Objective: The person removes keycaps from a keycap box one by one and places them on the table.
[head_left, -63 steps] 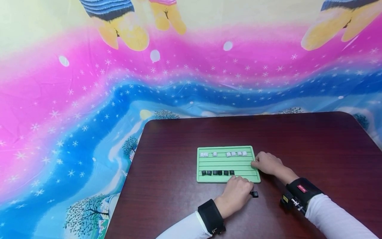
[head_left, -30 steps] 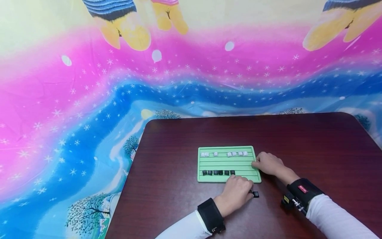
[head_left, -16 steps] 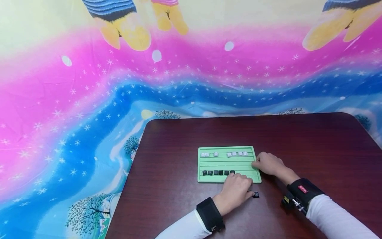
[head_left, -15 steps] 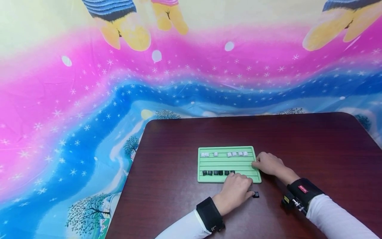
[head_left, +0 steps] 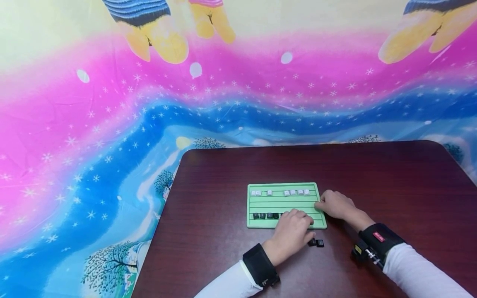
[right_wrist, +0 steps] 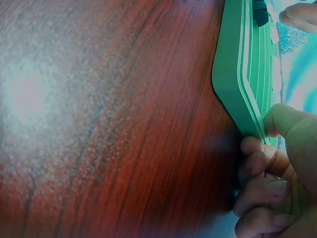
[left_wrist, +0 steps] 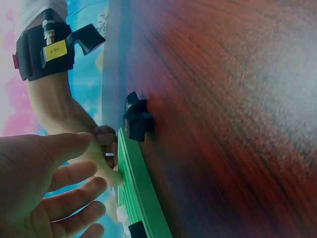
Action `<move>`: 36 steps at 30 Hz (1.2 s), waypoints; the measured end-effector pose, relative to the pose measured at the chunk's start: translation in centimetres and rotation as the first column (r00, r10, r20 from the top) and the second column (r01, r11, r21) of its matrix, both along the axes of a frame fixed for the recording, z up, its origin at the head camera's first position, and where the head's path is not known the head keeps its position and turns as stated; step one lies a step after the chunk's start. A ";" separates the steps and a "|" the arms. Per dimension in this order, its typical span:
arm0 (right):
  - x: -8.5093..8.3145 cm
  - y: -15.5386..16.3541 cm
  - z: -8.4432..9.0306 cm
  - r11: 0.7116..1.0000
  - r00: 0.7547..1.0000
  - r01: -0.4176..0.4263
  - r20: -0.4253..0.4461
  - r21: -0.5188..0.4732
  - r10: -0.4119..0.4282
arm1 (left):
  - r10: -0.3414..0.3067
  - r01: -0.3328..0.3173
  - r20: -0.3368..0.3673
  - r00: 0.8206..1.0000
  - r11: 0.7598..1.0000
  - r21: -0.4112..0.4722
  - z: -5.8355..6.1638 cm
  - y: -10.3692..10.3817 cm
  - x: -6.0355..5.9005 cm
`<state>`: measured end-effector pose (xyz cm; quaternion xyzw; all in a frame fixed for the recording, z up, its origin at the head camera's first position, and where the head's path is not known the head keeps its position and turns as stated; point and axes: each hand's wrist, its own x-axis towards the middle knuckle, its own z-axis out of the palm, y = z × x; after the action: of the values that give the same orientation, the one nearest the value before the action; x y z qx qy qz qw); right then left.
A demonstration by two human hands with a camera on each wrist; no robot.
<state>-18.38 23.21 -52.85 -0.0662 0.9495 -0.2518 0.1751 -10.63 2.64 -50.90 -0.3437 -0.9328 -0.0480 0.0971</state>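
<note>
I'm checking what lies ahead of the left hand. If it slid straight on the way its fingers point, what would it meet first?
Probably the row of small black keycaps on the green grooved tray: the left hand reaches over the tray's near edge, fingers aimed up and left at them. Its height above the tray is unclear.

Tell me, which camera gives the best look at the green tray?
The head view: the whole green tray shows from above, with rows of white and black keycaps. The left wrist view and right wrist view catch only its edge, side-on.

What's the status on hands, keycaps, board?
Left hand open over black keycaps. Right hand grips green board edge. Two loose keycaps on table.
</note>
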 end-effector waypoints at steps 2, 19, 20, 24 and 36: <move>0.0 0.0 0.0 1.000 1.000 0.000 0.001 0.003 0.000 | 0.008 -0.007 -0.007 1.000 1.000 0.014 0.1 -0.1 -0.1; 0.0 0.0 -0.1 1.000 1.000 0.006 -0.001 0.019 -0.006 | 0.066 -0.067 0.022 0.998 0.995 0.080 0.6 -0.8 -1.3; 0.0 0.0 -0.1 1.000 1.000 0.005 -0.002 0.020 -0.005 | 0.068 -0.070 0.026 0.997 0.994 0.084 0.5 -0.8 -1.3; 0.0 0.0 -0.1 1.000 1.000 0.002 -0.006 0.023 -0.001 | 0.080 -0.085 0.050 0.995 0.991 0.100 0.4 -1.0 -1.5; 0.0 -0.1 0.1 1.000 1.000 -0.014 0.002 0.015 0.014 | 0.128 -0.134 0.066 0.990 0.986 0.097 0.1 -1.9 -2.2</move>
<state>-18.41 23.15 -52.71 -0.0713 0.9508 -0.2433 0.1780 -12.80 0.76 -50.82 -0.2749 -0.9522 -0.0989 0.0896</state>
